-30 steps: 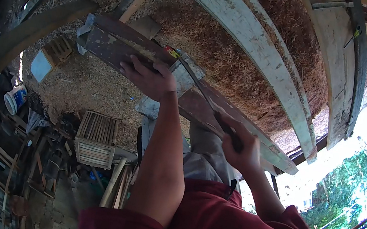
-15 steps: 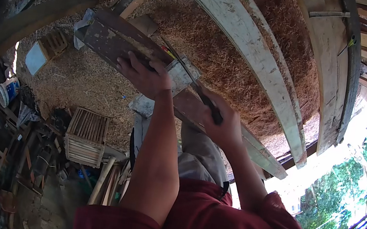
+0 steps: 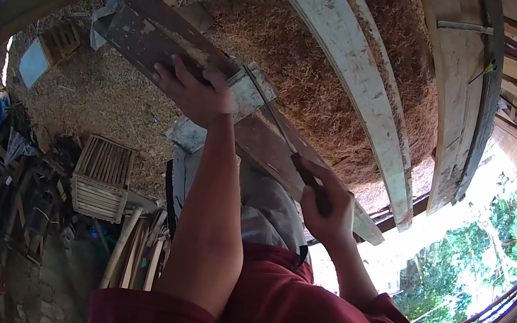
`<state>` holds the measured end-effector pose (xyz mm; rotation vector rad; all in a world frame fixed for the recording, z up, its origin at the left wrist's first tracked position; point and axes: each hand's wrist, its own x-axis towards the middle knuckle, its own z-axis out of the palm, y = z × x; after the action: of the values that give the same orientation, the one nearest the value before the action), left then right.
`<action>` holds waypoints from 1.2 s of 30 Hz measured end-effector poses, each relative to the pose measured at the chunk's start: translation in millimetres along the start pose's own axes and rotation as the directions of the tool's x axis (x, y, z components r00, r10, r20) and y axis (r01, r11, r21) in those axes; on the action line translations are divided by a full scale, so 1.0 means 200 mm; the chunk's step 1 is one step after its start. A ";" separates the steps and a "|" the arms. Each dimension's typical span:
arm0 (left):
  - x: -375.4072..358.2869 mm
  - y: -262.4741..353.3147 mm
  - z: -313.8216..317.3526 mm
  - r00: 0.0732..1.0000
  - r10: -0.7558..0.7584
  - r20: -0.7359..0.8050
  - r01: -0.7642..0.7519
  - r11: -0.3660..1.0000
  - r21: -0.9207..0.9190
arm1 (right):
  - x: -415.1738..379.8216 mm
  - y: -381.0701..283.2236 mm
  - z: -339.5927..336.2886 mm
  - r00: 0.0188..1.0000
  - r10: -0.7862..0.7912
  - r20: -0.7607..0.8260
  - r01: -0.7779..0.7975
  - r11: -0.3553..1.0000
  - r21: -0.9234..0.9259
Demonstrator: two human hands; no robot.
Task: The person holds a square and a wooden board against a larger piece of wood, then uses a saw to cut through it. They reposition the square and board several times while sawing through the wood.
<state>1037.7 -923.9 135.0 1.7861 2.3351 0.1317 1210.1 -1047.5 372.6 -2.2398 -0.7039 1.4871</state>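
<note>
My left hand (image 3: 200,94) lies flat with spread fingers on a long dark brown board (image 3: 139,33) with worn, flaking paint. My right hand (image 3: 333,210) is closed round the dark handle of a hand saw (image 3: 276,118), whose long blade appears nearly edge-on. The blade reaches away from me, up and left, over the edge of a pale grey support piece (image 3: 254,90) under the board. Whether the teeth touch the wood cannot be made out. Something dark beside my left thumb is partly hidden by the hand.
Long curved planks (image 3: 353,54) run along the right side. Wood shavings (image 3: 117,102) cover the ground. A slatted wooden crate (image 3: 102,179) stands at lower left, near a small box with a white panel (image 3: 35,63). Bright foliage (image 3: 456,258) shows beyond the opening at right.
My right hand has pulled the saw back toward me, down and right, showing more of its blade. My left hand stays on the board. The whole view has shifted slightly.
</note>
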 end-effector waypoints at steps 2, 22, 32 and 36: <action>0.01 0.01 0.00 1.000 0.001 -0.003 -0.001 1.000 -0.004 | 0.10 0.00 0.04 1.000 -0.024 -0.003 0.024 0.999 0.034; 0.01 0.03 -0.03 0.999 -0.019 0.029 0.018 0.999 0.026 | 0.06 0.03 -0.01 0.990 -0.136 -0.027 0.135 0.990 -0.036; 0.00 0.01 -0.02 0.999 -0.011 0.040 0.011 1.000 0.008 | 0.08 0.01 0.02 0.994 -0.113 -0.007 0.113 0.994 -0.006; 0.00 0.03 -0.03 0.997 -0.037 0.069 0.037 0.999 0.007 | 0.16 0.04 0.04 0.998 -0.061 0.010 0.061 0.998 0.032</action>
<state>1041.6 -922.6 142.3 1.7205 2.3207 0.0567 1214.7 -1035.1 341.1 -2.1684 -0.7399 1.4727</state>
